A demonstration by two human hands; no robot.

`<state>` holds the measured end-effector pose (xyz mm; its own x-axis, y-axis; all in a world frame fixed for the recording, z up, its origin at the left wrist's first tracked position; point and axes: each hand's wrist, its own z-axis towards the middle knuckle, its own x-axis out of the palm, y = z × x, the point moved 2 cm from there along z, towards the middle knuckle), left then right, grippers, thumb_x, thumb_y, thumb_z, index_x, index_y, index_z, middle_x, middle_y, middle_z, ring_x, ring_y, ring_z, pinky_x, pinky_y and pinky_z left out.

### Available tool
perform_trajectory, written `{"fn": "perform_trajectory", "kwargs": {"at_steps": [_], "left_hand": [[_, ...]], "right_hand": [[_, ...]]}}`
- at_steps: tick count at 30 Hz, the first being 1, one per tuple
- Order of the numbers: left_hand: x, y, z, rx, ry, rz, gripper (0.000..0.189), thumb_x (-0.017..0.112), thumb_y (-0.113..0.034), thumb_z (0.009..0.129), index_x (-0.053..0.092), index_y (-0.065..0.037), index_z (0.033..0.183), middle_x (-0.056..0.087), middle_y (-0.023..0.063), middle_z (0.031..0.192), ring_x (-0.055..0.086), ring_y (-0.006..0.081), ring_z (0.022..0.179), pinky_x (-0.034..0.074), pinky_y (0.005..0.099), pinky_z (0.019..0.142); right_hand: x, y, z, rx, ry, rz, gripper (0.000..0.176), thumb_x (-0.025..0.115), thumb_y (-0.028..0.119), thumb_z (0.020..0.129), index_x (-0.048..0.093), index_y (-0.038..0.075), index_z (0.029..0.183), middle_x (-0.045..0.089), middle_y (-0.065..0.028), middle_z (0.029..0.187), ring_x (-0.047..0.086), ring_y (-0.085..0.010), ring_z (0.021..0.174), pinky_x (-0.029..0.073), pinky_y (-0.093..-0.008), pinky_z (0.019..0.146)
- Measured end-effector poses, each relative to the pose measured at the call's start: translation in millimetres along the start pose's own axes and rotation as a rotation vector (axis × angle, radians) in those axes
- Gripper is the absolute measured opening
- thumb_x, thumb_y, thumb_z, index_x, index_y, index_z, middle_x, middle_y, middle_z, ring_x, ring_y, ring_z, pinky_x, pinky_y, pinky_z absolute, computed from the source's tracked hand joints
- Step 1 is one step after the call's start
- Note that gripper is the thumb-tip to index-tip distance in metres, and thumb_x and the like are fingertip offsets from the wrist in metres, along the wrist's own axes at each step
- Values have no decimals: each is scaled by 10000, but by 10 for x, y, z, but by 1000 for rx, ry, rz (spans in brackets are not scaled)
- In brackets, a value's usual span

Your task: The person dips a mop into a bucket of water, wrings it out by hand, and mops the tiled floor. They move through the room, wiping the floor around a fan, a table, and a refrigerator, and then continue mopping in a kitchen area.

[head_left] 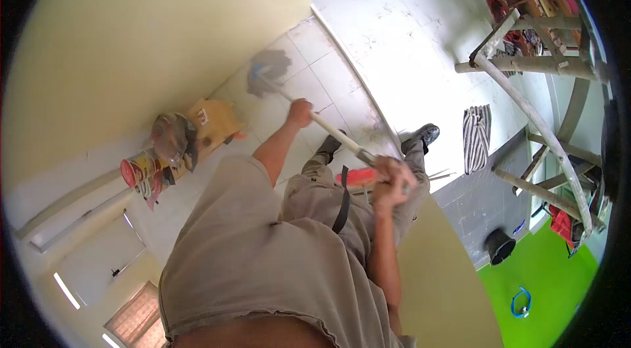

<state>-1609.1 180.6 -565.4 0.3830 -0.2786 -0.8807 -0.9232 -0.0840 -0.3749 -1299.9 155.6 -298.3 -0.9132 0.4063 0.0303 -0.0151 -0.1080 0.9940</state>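
Observation:
A mop with a pale pole (328, 127) runs slantwise across the middle of the view. Its grey mop head (271, 67), with a blue centre, lies spread on the white floor tiles near the wall. Partway along the pole, my left hand (301, 113) is closed around it. My right hand (393, 182) is closed at the pole's upper end, near my waist and slightly blurred. Just beside that hand shows a red object (358, 177), partly covered, whose kind I cannot make out.
A cardboard box (215, 122), a dark plastic bag (173, 136) and a red-yellow can (133, 171) stand along the wall at left. A raised threshold (358, 72) borders the tiles. To the right are a striped mat (476, 139), a wooden trestle (536, 111) and a black bucket (499, 246).

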Motion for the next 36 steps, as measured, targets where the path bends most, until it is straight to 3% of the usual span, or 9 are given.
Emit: {"fn": "perform_trajectory", "kwargs": {"at_steps": [9, 15, 16, 23, 29, 31, 34, 35, 36], "left_hand": [[-27, 1017, -641, -283, -92, -146, 417, 763, -386, 753, 580, -88, 980, 491, 198, 1245, 432, 422, 1207, 399, 507, 978], [177, 290, -315, -384, -65, -52, 365, 636, -415, 890, 596, -63, 978, 575, 246, 1122, 423, 462, 1223, 380, 527, 998], [31, -21, -296, -312, -148, -79, 306, 647, -351, 885, 622, -46, 879, 626, 200, 923, 523, 422, 1094, 384, 518, 994], [-471, -2129, -205, 322, -242, -678, 74, 696, -44, 718, 636, -54, 759, 617, 141, 798, 582, 356, 836, 446, 435, 723], [-135, -2578, 142, 523, 233, -342, 85, 624, -71, 684, 581, -21, 629, 565, 197, 655, 545, 408, 659, 429, 488, 622], [-344, -2859, 293, 614, 77, -399, 144, 592, -90, 673, 536, 0, 576, 535, 219, 604, 538, 393, 582, 420, 488, 573], [-1180, -3172, 403, 163, -215, -457, 251, 689, -274, 837, 650, -26, 819, 613, 155, 741, 565, 289, 664, 436, 430, 614], [-1264, -2912, 742, 867, -633, 51, 212, 619, -263, 918, 661, -56, 891, 631, 119, 813, 566, 215, 712, 444, 398, 632], [-1834, -3024, 707, 569, -336, -367, 197, 585, -253, 948, 679, -84, 984, 587, 46, 784, 522, 160, 668, 426, 339, 598]], "right_hand": [[1030, -419, -193, 364, 402, 541, 268, 505, -48, 913, 479, -24, 647, 528, -99, 641, 507, -170, 557, 455, -317, 565], [518, -476, 195, 546, 357, 473, 246, 594, 26, 912, 526, -34, 683, 557, -105, 696, 546, -198, 594, 519, -365, 664], [380, -335, 232, 560, 328, 476, 231, 615, 42, 910, 551, -37, 702, 571, -105, 699, 559, -190, 599, 513, -339, 633], [-815, 1450, 913, 305, 179, 259, 273, 646, 42, 863, 528, -9, 622, 551, -105, 612, 543, -163, 546, 449, -273, 521], [-1505, 2274, 897, 123, 192, 43, 219, 659, 163, 824, 516, 9, 764, 520, -89, 653, 532, -186, 622, 459, -346, 639], [-1492, 2506, 966, -129, 190, 275, 484, 723, 154, 781, 526, -33, 1181, 606, -181, 1098, 597, -263, 1049, 451, -389, 949], [-2005, 2568, 1232, -214, 214, 173, 609, 715, 142, 797, 457, -49, 1315, 589, -193, 1193, 583, -261, 1108, 441, -381, 973], [-2182, 2482, 1332, -174, 178, 179, 587, 699, 122, 814, 455, -52, 1319, 595, -193, 1197, 596, -249, 1080, 452, -375, 958], [-2351, 2399, 1456, -103, 119, 197, 428, 649, 84, 870, 515, -62, 1249, 651, -176, 1074, 640, -211, 963, 505, -333, 868]]}}
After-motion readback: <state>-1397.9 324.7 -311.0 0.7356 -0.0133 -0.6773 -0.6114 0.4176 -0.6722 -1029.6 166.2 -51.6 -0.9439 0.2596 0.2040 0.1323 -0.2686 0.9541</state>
